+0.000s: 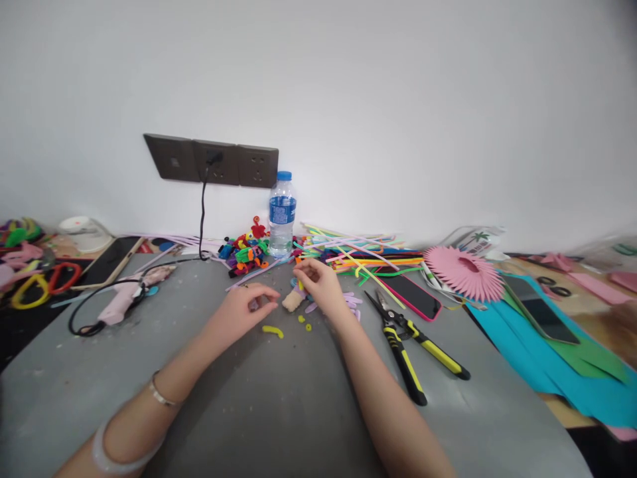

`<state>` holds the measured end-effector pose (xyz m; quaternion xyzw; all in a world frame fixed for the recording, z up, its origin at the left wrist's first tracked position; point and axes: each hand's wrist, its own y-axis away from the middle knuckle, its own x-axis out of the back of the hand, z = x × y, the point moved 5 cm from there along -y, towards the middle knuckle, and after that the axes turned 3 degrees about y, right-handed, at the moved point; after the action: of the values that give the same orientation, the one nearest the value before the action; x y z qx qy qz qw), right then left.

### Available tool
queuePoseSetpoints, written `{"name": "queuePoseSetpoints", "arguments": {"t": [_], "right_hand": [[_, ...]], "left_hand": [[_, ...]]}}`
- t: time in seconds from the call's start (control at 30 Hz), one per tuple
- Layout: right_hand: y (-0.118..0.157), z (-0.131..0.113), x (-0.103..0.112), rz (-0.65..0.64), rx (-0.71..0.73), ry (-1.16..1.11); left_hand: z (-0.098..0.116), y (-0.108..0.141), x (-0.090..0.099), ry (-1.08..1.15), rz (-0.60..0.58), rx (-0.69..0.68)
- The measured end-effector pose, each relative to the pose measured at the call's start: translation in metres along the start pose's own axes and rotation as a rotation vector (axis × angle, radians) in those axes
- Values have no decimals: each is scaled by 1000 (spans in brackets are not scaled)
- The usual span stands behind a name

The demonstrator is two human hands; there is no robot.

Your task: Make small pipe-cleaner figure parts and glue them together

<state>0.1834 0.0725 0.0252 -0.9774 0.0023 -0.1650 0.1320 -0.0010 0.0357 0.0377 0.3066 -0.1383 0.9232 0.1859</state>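
Observation:
My right hand [322, 284] is closed in a pinch on a small yellow and purple pipe-cleaner piece [300, 285], partly hidden by the fingers. Just below it is a beige piece [292, 301]; whether they are joined I cannot tell. To the left, my left hand [246, 312] is curved with thumb and fingertips apart, seemingly holding nothing. A bent yellow-green pipe-cleaner piece [273, 330] lies in front of it, with small yellow curls [308, 327] to the right. Short purple pieces [352, 302] rest behind my right wrist.
Yellow-and-black pliers [411, 345] and a pink-edged phone [412, 296] lie right. Behind stand a water bottle [282, 219], colourful pipe-cleaner figures [246, 253] and loose pipe cleaners [368, 255]. A corded pink glue gun [118, 304] lies left; blue paper [522, 352] lies far right.

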Motion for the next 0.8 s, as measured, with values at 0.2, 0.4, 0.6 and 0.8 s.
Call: {"name": "queuePoseSetpoints", "arguments": {"t": [0.2, 0.4, 0.6, 0.8], "right_hand": [[-1, 11, 0, 18, -27, 47], [0, 2, -7, -19, -86, -214], [-2, -5, 11, 186, -67, -434], [-3, -3, 12, 150, 21, -167]], "left_hand": [[8, 1, -28, -255, -49, -271], [13, 0, -33, -396, 25, -132], [0, -5, -19, -192, 204, -6], [-20, -10, 4, 688, 339, 185]]}}
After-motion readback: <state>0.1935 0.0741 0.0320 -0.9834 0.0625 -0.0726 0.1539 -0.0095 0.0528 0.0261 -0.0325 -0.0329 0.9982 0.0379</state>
